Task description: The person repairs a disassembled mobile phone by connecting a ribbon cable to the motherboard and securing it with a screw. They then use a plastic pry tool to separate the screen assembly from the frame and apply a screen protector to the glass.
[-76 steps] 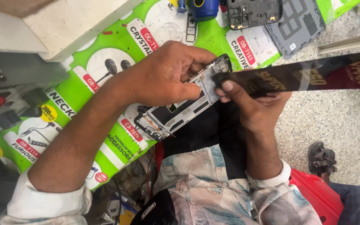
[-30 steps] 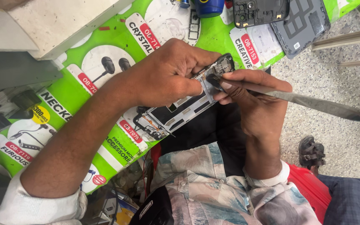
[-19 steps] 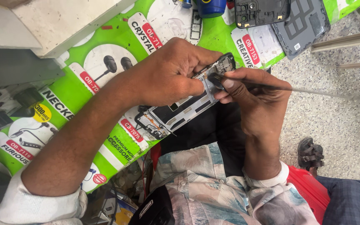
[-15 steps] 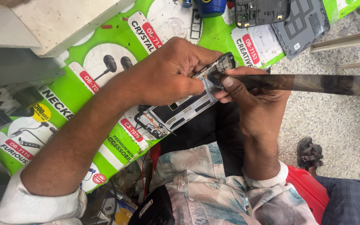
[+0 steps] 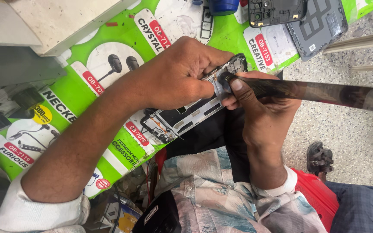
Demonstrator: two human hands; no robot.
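Two bare hands are meeting over an opened phone frame (image 5: 193, 114), which is lying slantwise at the near edge of a green printed mat (image 5: 109, 47), its near-left end resting toward the mat and its far-right end lifted between the fingers. The left hand (image 5: 180, 73) is reaching in from the near left, forearm stretching diagonally across the mat, wrist bent and knuckles arching upward; its fingers are curling down and pressing together around the far end of the frame, thumb clamping against the frame's side. The right hand (image 5: 266, 114) is coming up from the near side, forearm rising almost straight from a white cuff, wrist cocked to the left. Its thumb and first fingers are pinching a long thin tool (image 5: 324, 92), blurred into a dark streak that is running off to the right, with its tip touching the frame's far end just beside the left thumb. Farther away on the mat, a second phone body (image 5: 277, 11) and a grey back cover (image 5: 320, 23) are lying side by side. Near the bottom, a patterned shirt (image 5: 212, 190) is filling the view, with a sandal (image 5: 320, 157) showing on the speckled floor (image 5: 350, 133) at right.
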